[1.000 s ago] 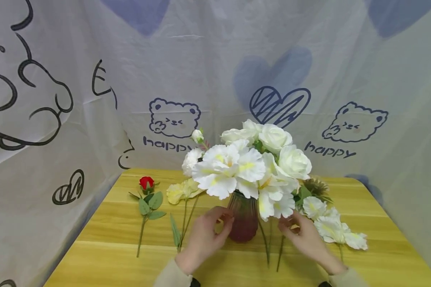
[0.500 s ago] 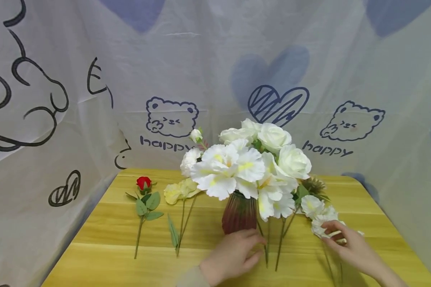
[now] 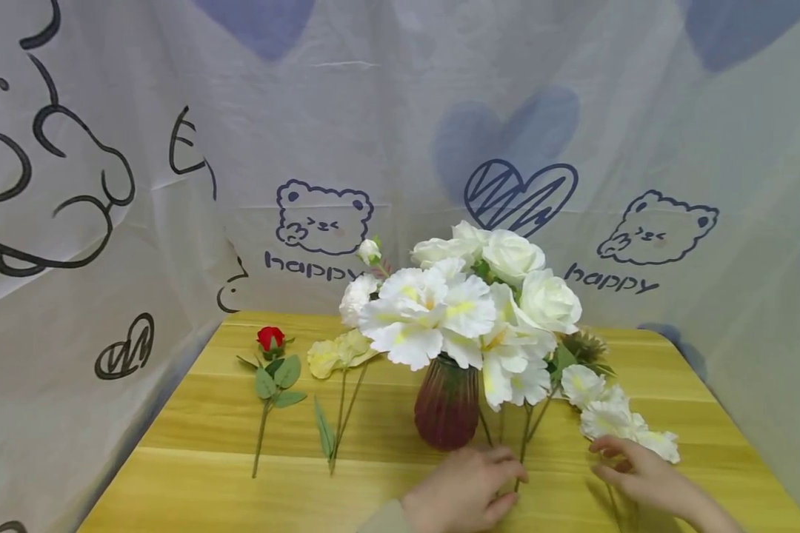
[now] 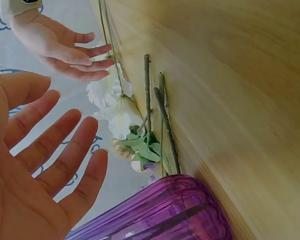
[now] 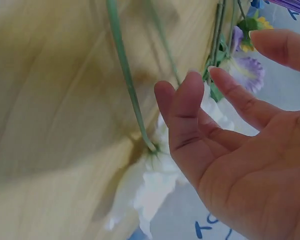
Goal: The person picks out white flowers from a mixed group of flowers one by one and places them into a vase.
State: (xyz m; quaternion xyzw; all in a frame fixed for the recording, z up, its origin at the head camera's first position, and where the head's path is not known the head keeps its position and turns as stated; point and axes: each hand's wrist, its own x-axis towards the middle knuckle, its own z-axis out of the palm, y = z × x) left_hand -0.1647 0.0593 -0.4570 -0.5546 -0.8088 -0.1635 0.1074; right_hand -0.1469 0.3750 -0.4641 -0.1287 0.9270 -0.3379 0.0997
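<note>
A ribbed red-purple glass vase (image 3: 447,407) stands mid-table, filled with white roses (image 3: 550,300) and large white ruffled flowers (image 3: 430,311). In front of it, slightly right, my left hand (image 3: 470,485) hovers near loose stems (image 3: 525,437). Its fingers are loosely spread with nothing between them, as the left wrist view confirms beside the purple vase wall (image 4: 190,210). On the right, my right hand (image 3: 647,474) is by the white flowers (image 3: 613,418) lying there. In the right wrist view its fingers bend a little, close to a green stem (image 5: 127,75), and grip nothing.
A red rose (image 3: 270,340) with green leaves lies at the left of the wooden table (image 3: 193,444). Pale yellow flowers (image 3: 336,354) on long stems lie between it and the vase. A brownish spiky flower (image 3: 583,346) is behind the white ones. A printed cloth (image 3: 400,148) hangs behind.
My left hand has left the vase's left side and moved to its front right. My right hand has gone from beside the vase rightward to the lying white flowers. The vase stays about where it was.
</note>
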